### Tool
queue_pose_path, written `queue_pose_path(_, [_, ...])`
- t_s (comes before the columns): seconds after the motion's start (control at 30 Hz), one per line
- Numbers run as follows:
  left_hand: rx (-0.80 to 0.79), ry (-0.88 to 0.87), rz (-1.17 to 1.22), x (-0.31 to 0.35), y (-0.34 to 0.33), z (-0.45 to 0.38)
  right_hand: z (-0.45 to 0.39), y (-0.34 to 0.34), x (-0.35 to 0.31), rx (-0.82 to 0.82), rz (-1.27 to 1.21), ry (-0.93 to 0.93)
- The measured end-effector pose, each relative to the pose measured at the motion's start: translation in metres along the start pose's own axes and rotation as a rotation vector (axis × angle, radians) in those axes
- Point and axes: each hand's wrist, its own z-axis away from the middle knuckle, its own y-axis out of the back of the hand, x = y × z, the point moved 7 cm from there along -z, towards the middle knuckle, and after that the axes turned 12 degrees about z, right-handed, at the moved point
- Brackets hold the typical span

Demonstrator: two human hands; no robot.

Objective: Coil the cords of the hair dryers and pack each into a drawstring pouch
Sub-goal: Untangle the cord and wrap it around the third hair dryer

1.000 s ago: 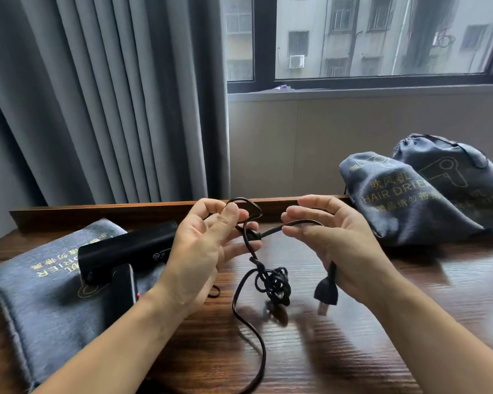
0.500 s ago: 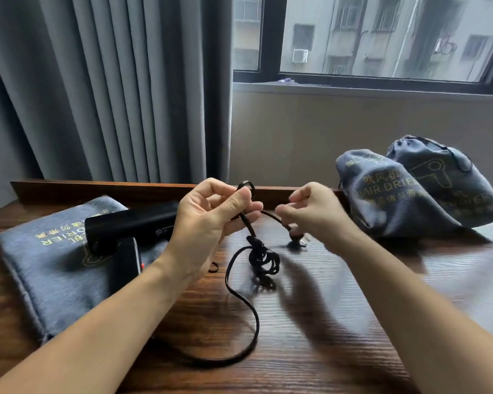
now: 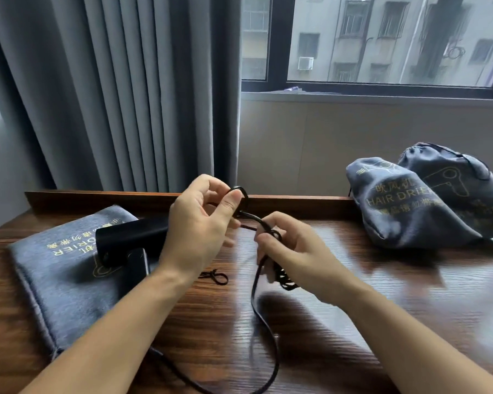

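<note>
A black hair dryer (image 3: 125, 245) lies on a flat grey drawstring pouch (image 3: 60, 277) at the left of the wooden table. Its black cord (image 3: 264, 331) runs in a loop across the table and up to my hands. My left hand (image 3: 199, 231) pinches a small loop of the cord between thumb and fingers. My right hand (image 3: 291, 251) grips the cord just to the right, fingers curled round it, with a tangled bunch of cord hanging under the palm. The plug is hidden.
Two filled grey pouches (image 3: 407, 203) marked HAIR DRIER stand at the back right. A small black tie (image 3: 215, 277) lies on the table (image 3: 353, 322) below my left wrist. A raised wooden ledge (image 3: 296, 201) runs along the back; curtain and window behind.
My right hand has moved down and closer to the left, sliding along the cord. The tangled bunch and plug, earlier hanging free between the hands, now sit under my right palm.
</note>
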Motion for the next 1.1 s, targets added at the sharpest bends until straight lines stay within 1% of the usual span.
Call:
queue_pose_path(0.07, [-0.077, -0.117, -0.281, 0.006, 0.005, -0.005, 0.000, 0.013, 0.004, 0.056, 0.127, 0.013])
queue_pose_path(0.13, [-0.152, -0.226, -0.515, 0.008, 0.006, -0.006, 0.001, 0.035, 0.000, 0.195, 0.434, 0.124])
queue_pose_path(0.2, [-0.177, -0.257, -0.627, 0.006, 0.007, -0.009, 0.006, 0.057, -0.009, 0.364, 0.782, 0.261])
queue_pose_path(0.23, [-0.174, -0.247, -0.653, 0.005, 0.009, -0.011, 0.009, 0.067, -0.012, 0.423, 0.892, 0.302])
queue_pose_path(0.33, [-0.144, -0.206, -0.755, 0.002, 0.013, -0.015, 0.017, 0.094, -0.017, 0.577, 1.013, 0.362])
queue_pose_path(0.4, [-0.143, -0.229, -0.822, 0.004, 0.009, -0.012, 0.022, 0.101, -0.018, 0.653, 1.029, 0.363])
queue_pose_path(0.47, [-0.158, -0.281, -0.877, 0.006, 0.003, -0.009, 0.021, 0.103, -0.014, 0.696, 0.975, 0.339])
queue_pose_path(0.6, [-0.194, -0.305, -1.001, 0.001, -0.001, -0.009, 0.019, 0.090, -0.010, 0.675, 0.839, 0.375])
queue_pose_path(0.73, [-0.174, -0.485, -1.209, 0.010, -0.021, -0.003, 0.017, 0.075, -0.014, 0.654, 0.774, 0.404])
queue_pose_path(0.83, [-0.216, -0.711, -1.278, 0.027, -0.051, 0.005, 0.016, 0.072, -0.014, 0.646, 0.762, 0.415])
queue_pose_path(0.9, [-0.296, -0.898, -1.258, 0.034, -0.074, 0.013, 0.016, 0.071, -0.015, 0.627, 0.727, 0.417])
queue_pose_path(0.97, [-0.335, -1.008, -1.133, 0.035, -0.086, 0.019, 0.016, 0.069, -0.016, 0.604, 0.668, 0.419])
queue_pose_path(1.03, [-0.322, -1.046, -1.060, 0.033, -0.086, 0.016, 0.017, 0.070, -0.018, 0.618, 0.636, 0.406])
queue_pose_path(1.1, [-0.326, -1.043, -1.071, 0.027, -0.082, 0.006, 0.017, 0.078, -0.015, 0.665, 0.573, 0.356])
